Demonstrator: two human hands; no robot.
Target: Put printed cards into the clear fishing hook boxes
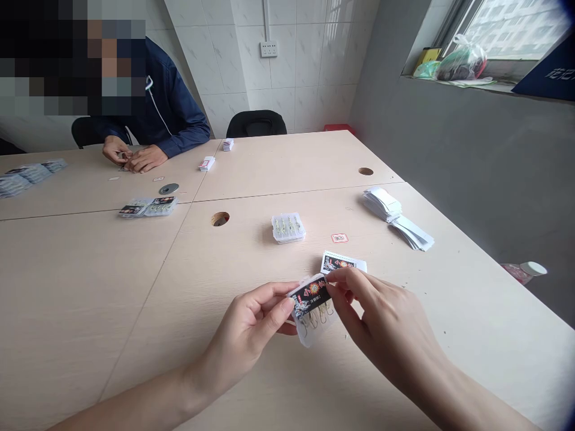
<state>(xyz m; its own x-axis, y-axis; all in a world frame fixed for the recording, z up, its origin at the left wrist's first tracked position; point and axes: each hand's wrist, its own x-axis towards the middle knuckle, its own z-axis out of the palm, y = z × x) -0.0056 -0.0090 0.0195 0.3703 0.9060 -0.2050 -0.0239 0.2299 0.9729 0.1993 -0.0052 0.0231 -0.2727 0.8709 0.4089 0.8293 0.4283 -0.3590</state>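
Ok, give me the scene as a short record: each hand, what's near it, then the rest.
left hand: holds the hook case, tilted
case: clear, golden hooks inside, black label across its upper part
right hand: fingers at the label's right end; firmness of grip unclear
just beyond: printed cards, partly hidden
farther: clear box, small sticker
right side: white paper strips
across table: person, hands together, item unclear
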